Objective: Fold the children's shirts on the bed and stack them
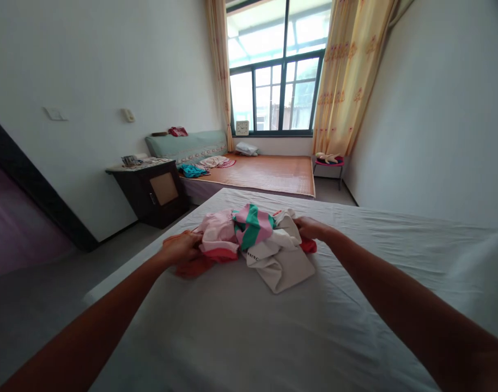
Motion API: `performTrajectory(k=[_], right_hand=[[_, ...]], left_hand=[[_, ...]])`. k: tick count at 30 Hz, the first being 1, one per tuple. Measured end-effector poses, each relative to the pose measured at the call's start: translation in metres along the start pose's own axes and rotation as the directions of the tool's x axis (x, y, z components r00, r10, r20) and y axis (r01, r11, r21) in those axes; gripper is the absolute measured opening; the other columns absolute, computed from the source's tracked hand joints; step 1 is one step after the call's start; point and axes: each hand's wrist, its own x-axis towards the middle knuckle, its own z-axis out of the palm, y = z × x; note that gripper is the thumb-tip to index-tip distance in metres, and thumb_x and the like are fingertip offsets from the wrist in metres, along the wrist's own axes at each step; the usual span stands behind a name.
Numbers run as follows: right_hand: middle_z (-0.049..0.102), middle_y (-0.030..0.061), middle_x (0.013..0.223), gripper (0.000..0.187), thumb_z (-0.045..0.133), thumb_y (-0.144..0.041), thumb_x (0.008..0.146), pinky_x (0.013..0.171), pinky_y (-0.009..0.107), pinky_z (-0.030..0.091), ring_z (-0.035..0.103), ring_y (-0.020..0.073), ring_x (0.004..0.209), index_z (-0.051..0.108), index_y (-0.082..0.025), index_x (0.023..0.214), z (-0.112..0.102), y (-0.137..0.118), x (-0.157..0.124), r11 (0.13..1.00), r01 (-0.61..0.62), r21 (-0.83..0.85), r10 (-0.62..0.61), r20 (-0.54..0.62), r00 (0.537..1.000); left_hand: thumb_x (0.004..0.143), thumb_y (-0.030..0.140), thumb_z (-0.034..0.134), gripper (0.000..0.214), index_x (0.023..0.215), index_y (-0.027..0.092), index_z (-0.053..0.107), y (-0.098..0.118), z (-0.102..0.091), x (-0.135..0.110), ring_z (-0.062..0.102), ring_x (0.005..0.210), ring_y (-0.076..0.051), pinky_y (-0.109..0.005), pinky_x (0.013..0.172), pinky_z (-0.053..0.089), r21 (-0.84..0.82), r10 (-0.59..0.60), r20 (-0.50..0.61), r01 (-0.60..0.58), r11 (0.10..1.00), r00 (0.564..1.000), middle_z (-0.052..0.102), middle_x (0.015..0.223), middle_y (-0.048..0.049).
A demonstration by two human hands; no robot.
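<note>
A heap of crumpled clothes lies on the white-sheeted bed surface between my hands. In it are a pink garment [219, 228], a pink and green striped piece [254, 224], a white garment [287, 269] with dark lettering, and orange cloth [195, 267] at the left. My left hand [181, 247] is closed at the heap's left side, its fingertips on the pink garment. On the other side, my right hand [310, 227] is closed on the off-white cloth at the edge, above a bit of red cloth [309, 245]. Both hands' fingertips are partly hidden.
The white sheet [367, 245] spreads around the heap. Beyond stands another bed [269, 171] with a brown mat, bearing teal cloth [193, 171]. A dark cabinet [157, 193] is at the left, and a small stool [329, 161] stands near the curtain.
</note>
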Motion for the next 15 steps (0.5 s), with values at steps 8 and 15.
performTrajectory(k=[8,15], right_hand=[[0.06,-0.0037,0.071,0.029,0.075,-0.038,0.064,0.064,0.024,0.048,0.056,0.0102,0.063,0.058,-0.022,0.081,-0.04,-0.081,0.028,0.449,0.533,0.718,-0.102,-0.551,0.828],[0.067,0.0019,0.09,0.014,0.06,-0.034,0.08,0.076,0.031,0.051,0.062,0.0161,0.084,0.058,-0.023,0.088,-0.042,-0.115,0.029,0.47,0.689,0.552,-0.223,-0.681,0.698]], left_hand=[[0.062,0.04,0.077,0.035,0.087,0.018,0.066,0.077,-0.078,0.045,0.061,0.072,-0.016,-0.025,0.065,0.048,-0.607,-0.106,-0.552,-0.311,0.731,0.827,0.068,0.08,-0.0021],[0.065,0.033,0.076,0.046,0.108,0.023,0.062,0.088,-0.075,0.058,0.063,0.089,-0.018,-0.028,0.076,0.051,-0.72,-0.133,-0.619,-0.492,0.49,0.774,0.067,0.107,-0.0033]])
